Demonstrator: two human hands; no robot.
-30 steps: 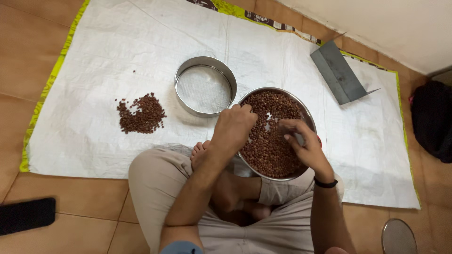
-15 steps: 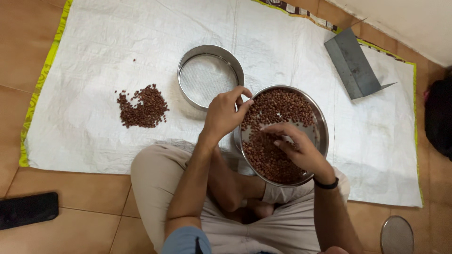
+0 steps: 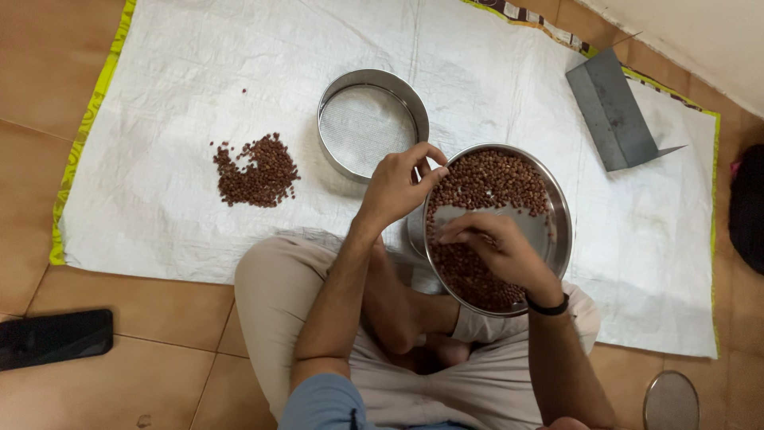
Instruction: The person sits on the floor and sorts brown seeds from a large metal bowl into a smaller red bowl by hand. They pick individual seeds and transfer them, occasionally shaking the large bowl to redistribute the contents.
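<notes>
I sit cross-legged with a round steel bowl [image 3: 560,209] of reddish-brown beans [image 3: 493,179] resting on my lap. My left hand [image 3: 398,183] grips the bowl's left rim, thumb and fingers pinched on its edge. My right hand [image 3: 497,247] lies flat inside the bowl, fingers spread on the beans, and has cleared a bare shiny strip across the middle. A black band circles my right wrist.
A round steel sieve [image 3: 371,121] stands on the white woven sheet [image 3: 175,95] just beyond the bowl. A small pile of beans [image 3: 256,171] lies to the left. A grey metal scoop [image 3: 617,111] lies at the back right. A black phone [image 3: 54,338] rests on the tiled floor.
My left hand moved from above the beans to the bowl's left rim. My right hand swept across the beans, leaving a bare strip of metal.
</notes>
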